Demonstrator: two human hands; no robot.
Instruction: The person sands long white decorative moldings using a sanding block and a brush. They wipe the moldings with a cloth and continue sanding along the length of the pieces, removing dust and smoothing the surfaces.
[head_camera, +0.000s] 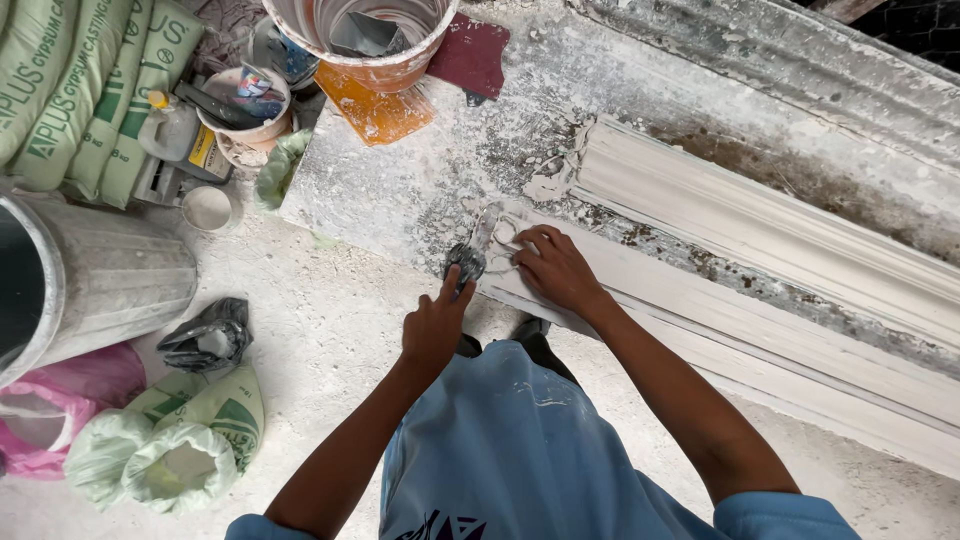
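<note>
- The left hand (432, 325) holds a small scraper (470, 255) by its dark handle, fingers wrapped tight, so the thin blade can reach the end of the moulding.
- The right hand (555, 268) lies flat with fingers spread on the white plaster moulding (760, 225), likely to keep it from sliding.
- The moulding lies long across the messy workbench (400, 180), just in front of the person.
- It looks white and smooth, with long grooves. Its near end is rough and lumpy with wet plaster.
- A bucket (365, 45) sits at the bench's far end, and green sacks (70, 90) lean at the side.
</note>
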